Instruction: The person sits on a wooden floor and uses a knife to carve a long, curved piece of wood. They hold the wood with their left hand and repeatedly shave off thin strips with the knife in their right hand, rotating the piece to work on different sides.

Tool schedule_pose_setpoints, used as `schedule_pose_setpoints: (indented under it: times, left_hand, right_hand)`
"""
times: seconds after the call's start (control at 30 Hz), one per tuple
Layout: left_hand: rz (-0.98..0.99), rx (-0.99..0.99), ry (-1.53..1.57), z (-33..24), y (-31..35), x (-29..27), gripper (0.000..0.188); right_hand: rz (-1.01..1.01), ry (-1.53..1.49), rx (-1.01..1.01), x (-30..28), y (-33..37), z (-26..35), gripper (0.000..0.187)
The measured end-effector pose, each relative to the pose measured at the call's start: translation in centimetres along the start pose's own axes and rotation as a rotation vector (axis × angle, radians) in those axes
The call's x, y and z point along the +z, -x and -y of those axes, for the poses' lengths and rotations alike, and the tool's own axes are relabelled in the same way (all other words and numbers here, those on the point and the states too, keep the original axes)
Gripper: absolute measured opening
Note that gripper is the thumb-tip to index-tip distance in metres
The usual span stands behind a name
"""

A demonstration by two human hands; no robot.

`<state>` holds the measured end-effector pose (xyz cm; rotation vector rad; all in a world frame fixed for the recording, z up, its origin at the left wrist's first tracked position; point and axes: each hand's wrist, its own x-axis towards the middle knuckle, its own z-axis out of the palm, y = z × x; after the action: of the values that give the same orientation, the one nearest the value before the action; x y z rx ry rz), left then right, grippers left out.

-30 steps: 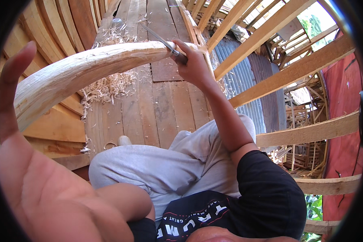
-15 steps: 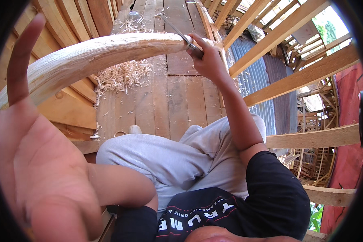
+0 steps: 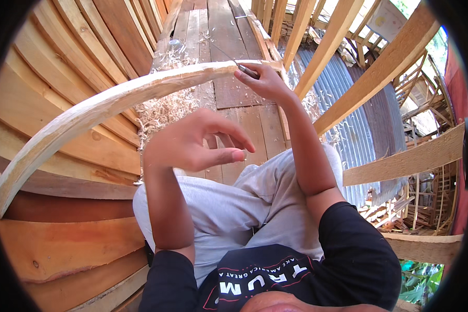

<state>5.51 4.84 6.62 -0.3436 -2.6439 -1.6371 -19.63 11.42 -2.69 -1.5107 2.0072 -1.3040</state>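
Observation:
A long, curved, pale peeled pole [image 3: 104,99] arcs from the lower left up to the far middle, its surface shaved. My right hand [image 3: 265,82] is at the pole's far right end, closed around the dark handle of a knife [image 3: 248,72]. The knife's thin blade points away to the upper left, crossing the pole there. Nothing is in my left hand [image 3: 192,140], which hovers over my lap, apart from the pole. Its fingers are bent, with a gap between thumb and forefinger.
Curly wood shavings [image 3: 164,112] lie on the plank floor [image 3: 226,122] under the pole. Stacked boards [image 3: 67,244] line the left side. Slanting wooden bars [image 3: 330,52] stand at the right, beyond them corrugated metal sheets [image 3: 317,78]. A small clear container [image 3: 176,44] sits at the far end.
My left hand has swung from close up at the left to above my lap, its fingers now bent. My right hand keeps the knife at the pole's far end. The view has shifted somewhat.

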Motion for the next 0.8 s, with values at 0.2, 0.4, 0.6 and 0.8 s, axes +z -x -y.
schedule_pose_setpoints:
  times: [0.2, 0.4, 0.6, 0.8]
  left_hand:
    - [0.22, -0.653, 0.079, 10.7, -1.6, 0.0, 0.04]
    - [-0.163, -0.672, 0.137, 11.3, 2.8, -2.4, 0.076]
    - [-0.448, -0.105, 0.441, 9.0, 5.7, -3.2, 0.08]
    - [-0.608, 0.034, 0.522, 9.7, 5.5, -3.4, 0.063]
  right_hand:
    - [-0.031, -0.632, 0.629, -2.2, 1.4, -6.0, 0.061]
    - [-0.2, -0.847, 0.729, -0.4, 3.0, -11.5, 0.056]
    - [-0.176, -0.965, 0.84, 2.3, 4.3, -13.5, 0.054]
    - [-0.29, -0.905, 0.899, 1.5, 5.6, -11.5, 0.054]
